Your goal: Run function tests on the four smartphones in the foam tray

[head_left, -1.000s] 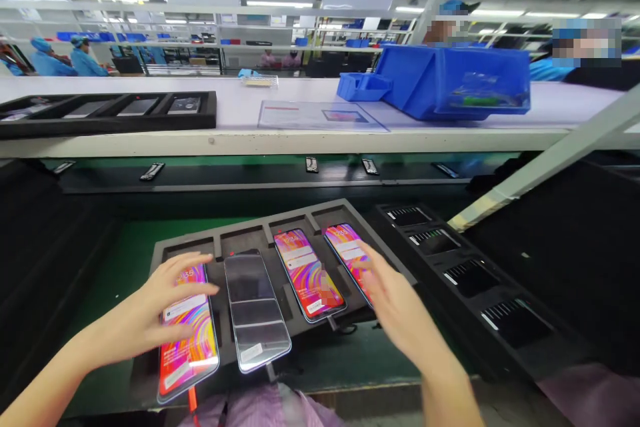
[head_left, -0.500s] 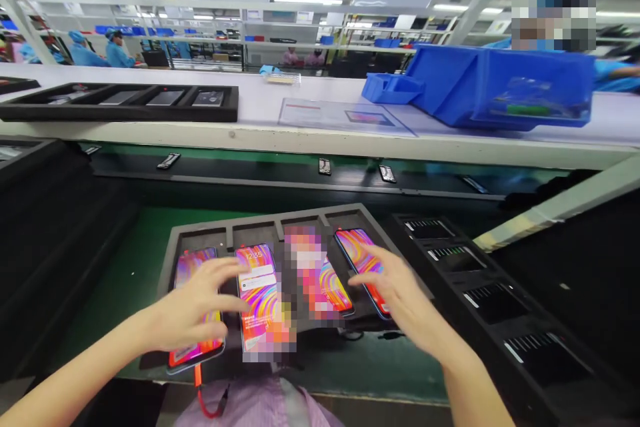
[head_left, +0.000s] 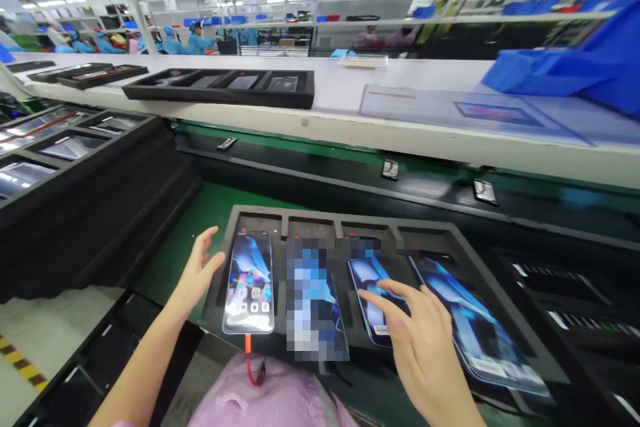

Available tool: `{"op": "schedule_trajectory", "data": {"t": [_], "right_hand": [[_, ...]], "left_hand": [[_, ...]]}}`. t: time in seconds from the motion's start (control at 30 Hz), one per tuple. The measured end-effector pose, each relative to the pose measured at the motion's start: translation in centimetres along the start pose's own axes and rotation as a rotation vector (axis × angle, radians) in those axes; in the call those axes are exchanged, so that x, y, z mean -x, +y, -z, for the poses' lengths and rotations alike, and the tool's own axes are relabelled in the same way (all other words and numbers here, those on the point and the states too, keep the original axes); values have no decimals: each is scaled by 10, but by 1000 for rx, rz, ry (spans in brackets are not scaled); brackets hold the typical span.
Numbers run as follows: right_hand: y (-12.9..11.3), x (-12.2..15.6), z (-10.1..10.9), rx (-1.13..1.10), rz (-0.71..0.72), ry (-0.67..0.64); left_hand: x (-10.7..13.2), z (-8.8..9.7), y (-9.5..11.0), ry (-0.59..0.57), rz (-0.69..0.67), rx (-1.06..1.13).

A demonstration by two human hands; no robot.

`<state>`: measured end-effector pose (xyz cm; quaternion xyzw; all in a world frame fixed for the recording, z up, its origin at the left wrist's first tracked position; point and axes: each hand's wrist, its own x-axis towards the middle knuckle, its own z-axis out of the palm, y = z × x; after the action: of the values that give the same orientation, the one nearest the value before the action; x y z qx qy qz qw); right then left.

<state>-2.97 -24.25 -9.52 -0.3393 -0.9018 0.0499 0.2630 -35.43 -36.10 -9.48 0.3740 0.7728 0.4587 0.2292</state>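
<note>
Left hand point(head_left: 197, 275) raised, thumb parted from bent fingers, holding nothing; lit phone point(head_left: 250, 285) just right of it. Right hand point(head_left: 421, 340) hangs over another phone point(head_left: 368, 275), thumb and forefinger slightly apart, empty; I can't tell contact. Dark tray point(head_left: 280, 263) under both phones.

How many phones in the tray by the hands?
4, in one row across the tray: leftmost phone; second phone, pixelated; third phone, partly behind the right hand; rightmost phone, beyond that hand.
</note>
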Motion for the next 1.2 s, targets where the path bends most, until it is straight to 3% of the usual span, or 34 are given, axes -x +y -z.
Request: {"op": "schedule_trajectory", "data": {"t": [0.07, 0.23, 0.43, 0.63, 0.73, 0.87, 1.0, 1.07, 1.2], "right_hand": [[-14, -3, -4, -53, 19, 10], [-48, -14, -17, -168, 42, -15], [-43, -13, -19, -135, 97, -82], [-59, -15, -13, -128, 144, -252], [-66, -14, -9, -135, 120, -226], [-44, 2, 1, -77, 70, -94], [-17, 25, 13, -19, -210, 65], [-11, 33, 16, -5, -265, 52], [-11, 38, 18, 29, -242, -82]], "left_hand": [[15, -4, -9, -94, 45, 88], [34, -8, -7, -214, -21, 83], [40, -2, -3, -291, -43, 39], [39, -2, -8, -272, -77, 23], [37, -3, -14, -235, -48, 38], [35, -9, -21, -162, -39, 115], [35, -14, -19, -43, 18, 150], [35, -16, -14, 0, 64, 147], [34, -18, -5, 47, 151, 147]]}}
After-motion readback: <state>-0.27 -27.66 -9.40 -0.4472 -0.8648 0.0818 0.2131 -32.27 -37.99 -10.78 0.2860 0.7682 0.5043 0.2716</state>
